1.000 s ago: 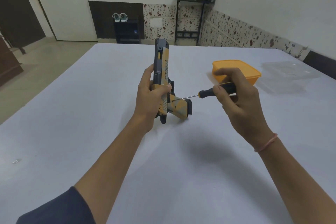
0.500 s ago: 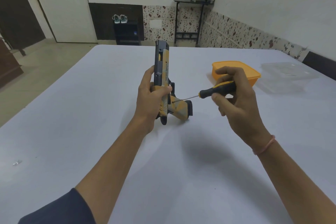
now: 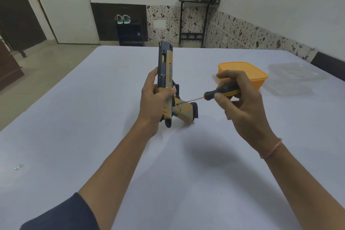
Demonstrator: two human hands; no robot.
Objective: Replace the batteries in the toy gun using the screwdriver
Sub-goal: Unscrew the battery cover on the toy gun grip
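Left hand (image 3: 153,102) wrapped tight around the toy gun (image 3: 167,87), muzzle up, handle butt resting on the white counter (image 3: 93,117); right hand (image 3: 240,104) pinches the screwdriver (image 3: 220,92) handle in its grip, tip set in a screw hole on the gun's handle. Gun looks light, rigid plastic, likely slick, so hold it at the frame above the handle. Orange box (image 3: 257,78) sits just behind the right hand.
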